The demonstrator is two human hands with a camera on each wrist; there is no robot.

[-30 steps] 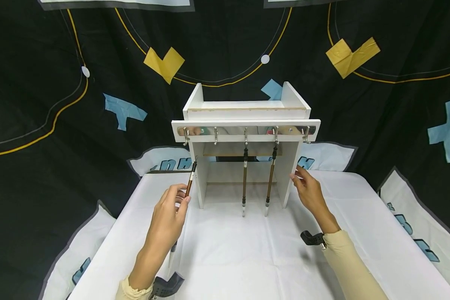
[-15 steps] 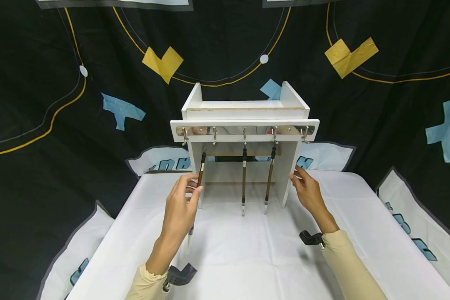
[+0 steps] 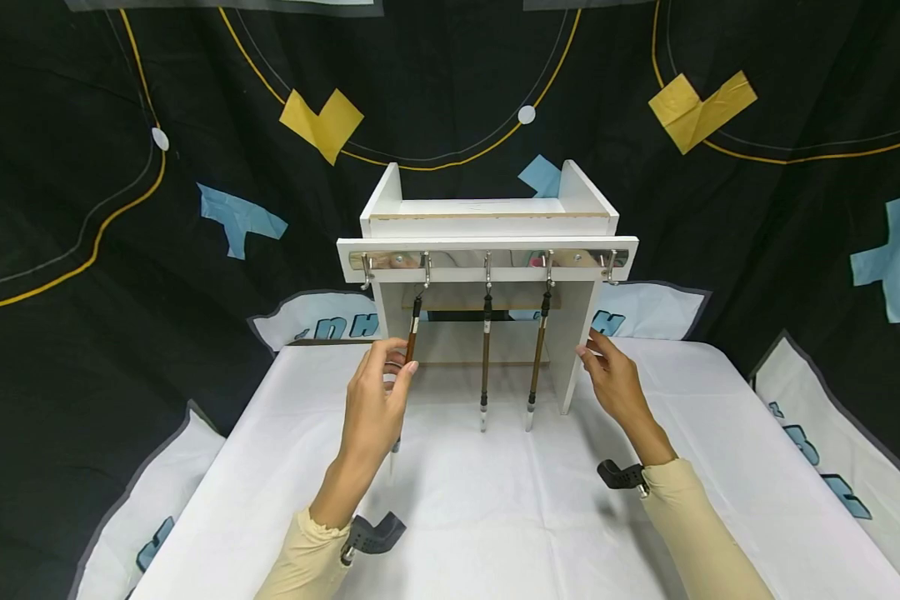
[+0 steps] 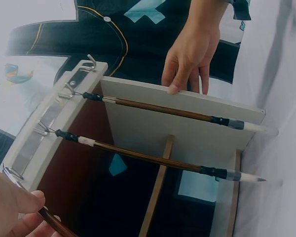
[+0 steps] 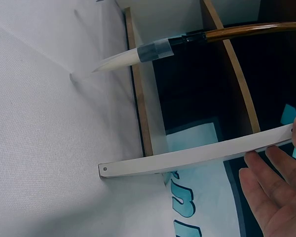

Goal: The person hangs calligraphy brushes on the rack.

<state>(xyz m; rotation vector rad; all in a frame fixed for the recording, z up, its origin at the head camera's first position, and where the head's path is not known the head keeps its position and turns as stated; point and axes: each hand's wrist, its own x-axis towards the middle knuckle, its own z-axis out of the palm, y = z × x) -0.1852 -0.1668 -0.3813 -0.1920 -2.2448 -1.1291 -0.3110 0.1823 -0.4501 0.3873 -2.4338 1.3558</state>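
Observation:
My left hand (image 3: 373, 404) pinches a brown-handled calligraphy brush (image 3: 412, 327) near its upper part, tip down. Its top loop is just under the second hook from the left (image 3: 425, 271); whether it sits on the hook I cannot tell. Two similar brushes hang from hooks of the white wooden rack (image 3: 487, 244), a middle brush (image 3: 486, 350) and a right one (image 3: 538, 354). At the rack's right side panel (image 5: 202, 153), my right hand (image 3: 617, 387) holds the edge, thumb on the edge and fingers along the outer face.
The outer left hook (image 3: 367, 271) and outer right hook (image 3: 610, 267) carry nothing. Behind the hook rail is an open-topped tray (image 3: 487, 207). White cloth (image 3: 480, 517) covers the table, and a dark curtain (image 3: 82, 433) hangs behind and at the sides.
My left hand has moved right and slightly up with the brush, from beside the rack's left panel to beneath the second hook. The right hand stays at the right panel.

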